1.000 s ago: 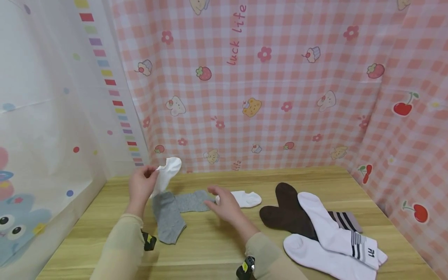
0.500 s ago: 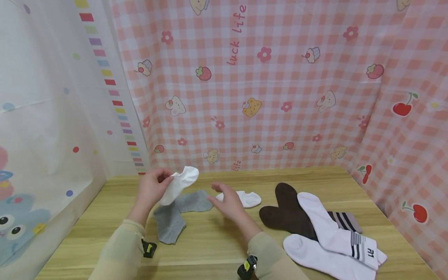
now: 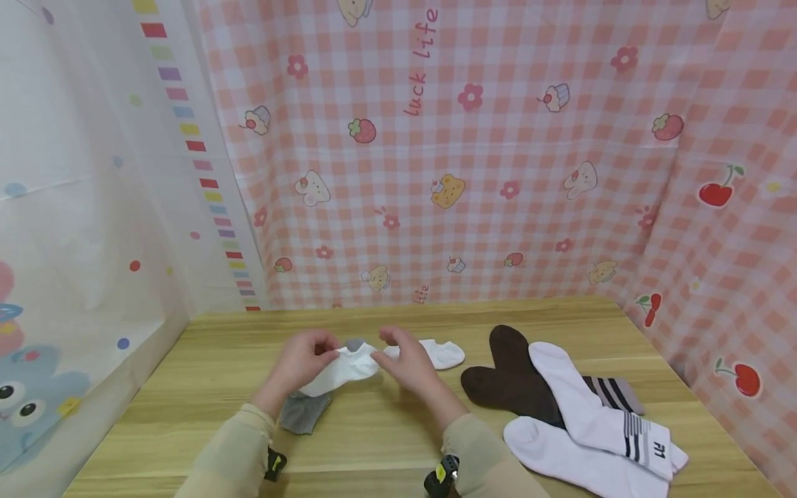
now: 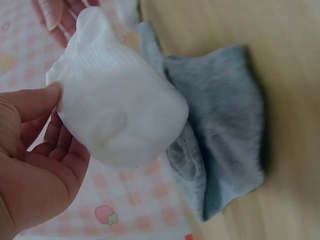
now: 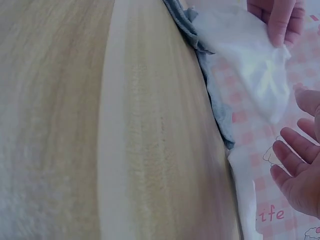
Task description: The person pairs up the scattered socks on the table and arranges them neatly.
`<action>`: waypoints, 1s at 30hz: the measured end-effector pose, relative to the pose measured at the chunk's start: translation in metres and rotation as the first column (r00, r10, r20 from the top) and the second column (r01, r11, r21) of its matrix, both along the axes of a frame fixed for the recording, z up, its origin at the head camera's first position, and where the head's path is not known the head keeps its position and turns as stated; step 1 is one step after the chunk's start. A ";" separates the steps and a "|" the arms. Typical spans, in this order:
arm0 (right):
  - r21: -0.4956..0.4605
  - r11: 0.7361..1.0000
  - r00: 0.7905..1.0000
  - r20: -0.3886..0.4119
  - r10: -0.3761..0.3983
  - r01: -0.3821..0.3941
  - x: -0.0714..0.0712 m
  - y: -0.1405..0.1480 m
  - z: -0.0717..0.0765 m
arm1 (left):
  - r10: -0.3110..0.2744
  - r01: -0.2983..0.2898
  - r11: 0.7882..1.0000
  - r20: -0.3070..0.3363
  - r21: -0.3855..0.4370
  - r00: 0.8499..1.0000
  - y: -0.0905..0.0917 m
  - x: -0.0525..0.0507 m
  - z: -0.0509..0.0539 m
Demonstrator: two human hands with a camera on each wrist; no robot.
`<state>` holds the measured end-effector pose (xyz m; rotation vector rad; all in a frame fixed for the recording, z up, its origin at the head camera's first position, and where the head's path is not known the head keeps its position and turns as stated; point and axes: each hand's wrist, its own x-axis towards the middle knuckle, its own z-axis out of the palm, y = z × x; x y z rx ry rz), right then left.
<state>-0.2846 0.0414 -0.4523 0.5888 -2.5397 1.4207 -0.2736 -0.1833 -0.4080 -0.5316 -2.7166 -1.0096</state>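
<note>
My left hand [image 3: 300, 363] pinches a short white sock [image 3: 344, 370] by its opening edge, above the table. In the left wrist view the thumb and fingers of that hand [image 4: 42, 150] grip the edge of the white sock [image 4: 120, 100]. Grey socks [image 3: 305, 413] lie on the table, partly hidden behind the held sock. Beside the sock's far end is my right hand [image 3: 407, 363], its fingers spread and holding nothing; the right wrist view shows a gap between this hand [image 5: 300, 155] and the sock [image 5: 260, 70]. Another short white sock [image 3: 443, 354] lies partly behind the right hand.
On the right of the wooden table [image 3: 386, 449] lie brown socks [image 3: 513, 380] and long white socks [image 3: 579, 408] with dark stripes, overlapping, beside a grey striped cuff [image 3: 616, 393]. A pink checked curtain [image 3: 398, 173] hangs behind the table.
My left hand has moved right and down with the white sock, bringing it close to my right hand and over the grey socks. The right hand has shifted slightly.
</note>
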 end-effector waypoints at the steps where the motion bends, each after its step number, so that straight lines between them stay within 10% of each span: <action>1: 0.004 1.000 1.000 0.005 0.007 -0.007 0.000 0.000 -0.001 | -0.004 0.004 1.000 0.006 -0.009 1.000 0.001 0.000 -0.002; 30: 0.165 0.986 1.000 0.019 -0.001 -0.002 -0.007 -0.012 -0.003 | 0.134 -0.126 0.991 0.168 -0.053 0.977 -0.026 -0.004 -0.007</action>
